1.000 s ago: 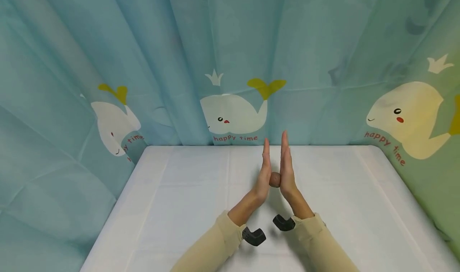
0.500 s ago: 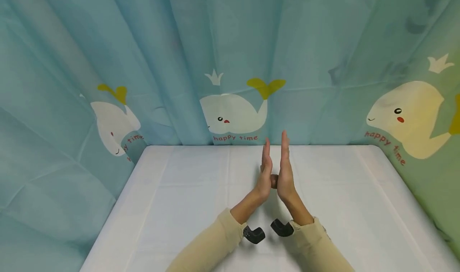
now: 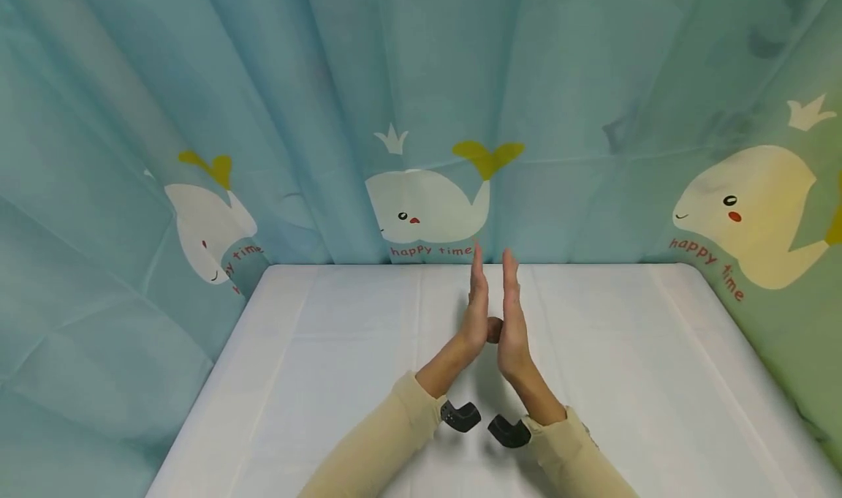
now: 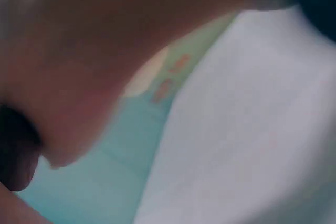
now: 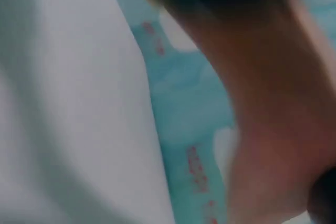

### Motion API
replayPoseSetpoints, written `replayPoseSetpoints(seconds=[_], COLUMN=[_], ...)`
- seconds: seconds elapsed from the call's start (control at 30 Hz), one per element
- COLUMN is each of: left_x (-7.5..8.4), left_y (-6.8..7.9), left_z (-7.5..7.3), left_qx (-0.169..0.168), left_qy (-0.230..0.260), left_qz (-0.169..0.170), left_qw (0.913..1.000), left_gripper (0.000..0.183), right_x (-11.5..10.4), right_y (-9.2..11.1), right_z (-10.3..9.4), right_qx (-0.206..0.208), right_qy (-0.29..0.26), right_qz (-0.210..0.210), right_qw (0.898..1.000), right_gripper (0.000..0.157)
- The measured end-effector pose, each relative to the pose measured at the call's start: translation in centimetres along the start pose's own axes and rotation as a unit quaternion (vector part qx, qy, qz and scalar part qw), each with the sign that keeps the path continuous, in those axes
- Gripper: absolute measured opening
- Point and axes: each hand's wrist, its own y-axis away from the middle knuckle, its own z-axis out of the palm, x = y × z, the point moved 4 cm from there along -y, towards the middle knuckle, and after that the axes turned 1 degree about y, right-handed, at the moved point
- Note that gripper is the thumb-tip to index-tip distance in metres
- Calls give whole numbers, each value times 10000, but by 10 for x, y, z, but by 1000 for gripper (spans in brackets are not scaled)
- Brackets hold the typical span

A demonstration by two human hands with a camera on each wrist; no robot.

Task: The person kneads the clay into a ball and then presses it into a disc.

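Observation:
A small brown ball [image 3: 494,330] is pressed between two upright palms above the white table. My left hand [image 3: 476,315] touches its left side, fingers straight and pointing away from me. On the other side, my right hand [image 3: 513,331] lies flat against it, fingers straight as well. The fingertips of both hands stay apart, with a narrow gap between them. In the left wrist view the ball [image 4: 18,153] appears dark at the left edge, beside a blurred hand. It also shows at the lower right of the right wrist view, as a dark ball [image 5: 325,198] partly cut off.
Beneath the hands spreads a table with a white cover [image 3: 342,381]. A blue-green curtain [image 3: 316,118] with printed whales stands along its back and sides. Black wrist mounts [image 3: 460,416] stick out below both cream sleeves [image 3: 388,439].
Both hands have shifted slightly left with the ball between them. The right hand has slid back toward the body while the left has moved forward, so their fingertips now stand nearly level.

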Motion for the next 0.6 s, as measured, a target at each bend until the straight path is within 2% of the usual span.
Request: replayPoseSetpoints(seconds=[0.13,0.23,0.37,0.47,0.6], left_x=[-2,7,16,11,-6], left_y=[11,15,9,-1,-4], left_z=[7,9,5,-1,-3], left_qx=[-321,-333,-281,-72,21], left_qy=[337,445,404,314,316], left_qz=[-249,-112,116,157,-10], left_qw=[9986,9984,9987,9994,9995], left_gripper=[63,63,66,63,62], right_x=[4,16,30,24,2], right_y=[-21,-26,-13,1,2], right_z=[-15,-22,-14,-1,5], right_qx=[80,44,-92,-173,-167], right_qy=[330,393,43,-128,262], right_qz=[-430,-642,-288,-1,-277], right_qw=[9985,9972,9995,9998,9991], right_gripper=[55,54,54,56,59])
